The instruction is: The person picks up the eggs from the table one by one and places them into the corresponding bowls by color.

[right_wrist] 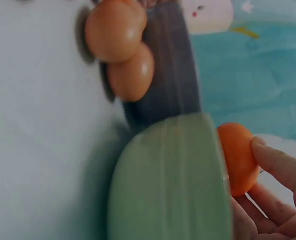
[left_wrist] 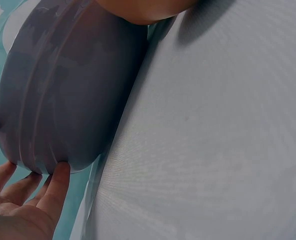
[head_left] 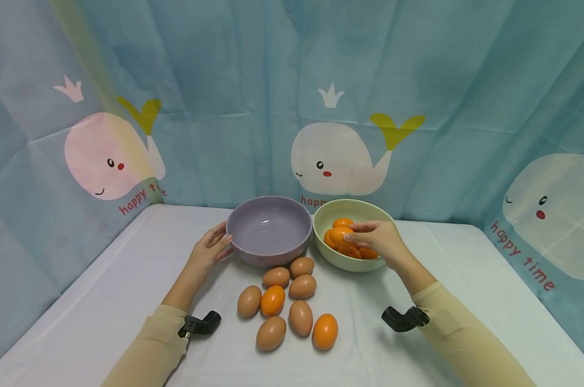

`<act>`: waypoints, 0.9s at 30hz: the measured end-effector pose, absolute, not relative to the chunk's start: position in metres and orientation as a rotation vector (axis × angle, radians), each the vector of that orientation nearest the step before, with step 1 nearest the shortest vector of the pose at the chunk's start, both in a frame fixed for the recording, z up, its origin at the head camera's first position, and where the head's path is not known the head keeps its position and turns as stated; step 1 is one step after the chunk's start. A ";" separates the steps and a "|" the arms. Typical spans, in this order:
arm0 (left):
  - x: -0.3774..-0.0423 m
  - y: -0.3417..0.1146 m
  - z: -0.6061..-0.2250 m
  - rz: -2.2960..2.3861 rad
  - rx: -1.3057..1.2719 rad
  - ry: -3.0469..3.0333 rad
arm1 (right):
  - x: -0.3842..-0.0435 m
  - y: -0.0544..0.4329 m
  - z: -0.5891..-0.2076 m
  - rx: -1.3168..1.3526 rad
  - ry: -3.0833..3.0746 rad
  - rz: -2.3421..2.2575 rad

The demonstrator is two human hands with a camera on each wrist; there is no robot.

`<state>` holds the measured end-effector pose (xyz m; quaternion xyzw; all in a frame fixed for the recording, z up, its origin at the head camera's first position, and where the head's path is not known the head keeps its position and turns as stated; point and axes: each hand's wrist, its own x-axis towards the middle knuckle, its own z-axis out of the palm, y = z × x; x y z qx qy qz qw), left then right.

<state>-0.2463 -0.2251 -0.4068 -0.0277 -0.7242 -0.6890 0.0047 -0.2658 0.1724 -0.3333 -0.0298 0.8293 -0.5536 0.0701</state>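
Note:
At the left side of the purple bowl [head_left: 265,253], my left hand [head_left: 208,248] holds its wall, thumb at the rim and the other fingertips against the outside, as the left wrist view also shows. My right hand [head_left: 376,241] pinches a smooth orange egg [right_wrist: 236,159] between thumb and fingers, over the green bowl [head_left: 350,263]. Several more orange eggs [head_left: 342,222] lie inside that bowl. On the table in front of the bowls are several brown eggs [head_left: 271,333], with two orange eggs [head_left: 325,331] among them.
A white cloth covers the table [head_left: 384,344]. The two bowls stand side by side near its back edge, close to a blue curtain [head_left: 234,134] printed with whales. Black wrist mounts [head_left: 202,323] are strapped over both beige sleeves.

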 end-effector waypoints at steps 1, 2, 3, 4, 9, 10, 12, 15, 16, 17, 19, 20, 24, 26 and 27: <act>-0.247 -0.225 -0.407 -2.158 -0.094 -2.268 | -0.268 0.173 -0.335 -0.075 2.503 -1.655; -0.247 -0.225 -0.407 -2.157 -0.094 -2.268 | -0.270 0.173 -0.337 -0.062 2.514 -1.641; -0.247 -0.225 -0.407 -2.160 -0.097 -2.266 | -0.272 0.174 -0.339 -0.048 2.521 -1.631; -0.247 -0.225 -0.407 -2.159 -0.094 -2.265 | -0.274 0.174 -0.340 -0.036 2.532 -1.615; -0.247 -0.224 -0.406 -2.171 -0.081 -2.266 | -0.280 0.176 -0.346 -0.013 2.587 -1.559; -0.247 -0.224 -0.406 -2.170 -0.079 -2.268 | -0.282 0.176 -0.347 -0.011 2.600 -1.549; -0.247 -0.224 -0.406 -2.172 -0.076 -2.267 | -0.284 0.176 -0.349 -0.024 2.618 -1.529; -0.247 -0.224 -0.407 -2.164 -0.072 -2.271 | -0.286 0.174 -0.351 -0.033 2.637 -1.510; -0.247 -0.224 -0.407 -2.160 -0.072 -2.274 | -0.286 0.173 -0.351 -0.037 2.641 -1.503; -0.247 -0.224 -0.407 -2.157 -0.072 -2.276 | -0.287 0.173 -0.351 -0.042 2.643 -1.497; -0.247 -0.224 -0.407 -2.153 -0.070 -2.280 | -0.288 0.172 -0.351 -0.040 2.665 -1.464; -0.247 -0.224 -0.407 -2.153 -0.070 -2.280 | -0.288 0.171 -0.351 -0.041 2.680 -1.442; -0.247 -0.224 -0.407 -2.157 -0.070 -2.279 | -0.291 0.169 -0.354 -0.083 2.745 -1.359; -0.247 -0.224 -0.407 -2.159 -0.070 -2.275 | -0.292 0.169 -0.356 -0.118 2.767 -1.335; -0.247 -0.224 -0.407 -2.159 -0.069 -2.274 | -0.292 0.169 -0.357 -0.131 2.775 -1.325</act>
